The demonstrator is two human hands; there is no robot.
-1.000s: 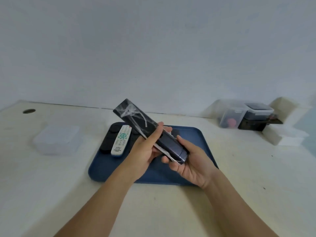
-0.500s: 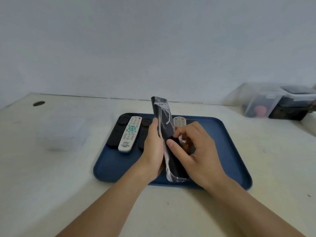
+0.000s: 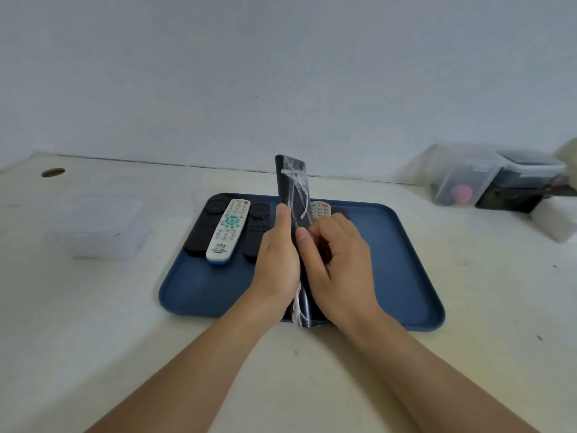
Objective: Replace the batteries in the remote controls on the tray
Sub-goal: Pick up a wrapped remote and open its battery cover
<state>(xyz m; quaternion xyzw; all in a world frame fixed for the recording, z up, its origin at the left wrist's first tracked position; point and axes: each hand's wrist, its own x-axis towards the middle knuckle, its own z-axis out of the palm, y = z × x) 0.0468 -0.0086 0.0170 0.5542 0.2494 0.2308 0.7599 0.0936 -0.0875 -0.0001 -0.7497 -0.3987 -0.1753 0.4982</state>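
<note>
Cream tabletop bare toward 6 o'clock; blue plastic tray centred. Left hand and right hand both grasp plastic-wrapped black remote, upright, above tray's near edge.

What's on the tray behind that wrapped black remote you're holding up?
Behind the plastic-wrapped black remote, a light remote with coloured buttons peeks out on the blue tray. Its lower part is hidden by the right hand.

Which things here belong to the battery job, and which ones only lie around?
Belong to the job:
- black remote in clear wrap, held by left hand and right hand
- white remote and the other remotes on the blue tray

Only lying around:
- clear box left of the tray
- storage containers, far right
</note>
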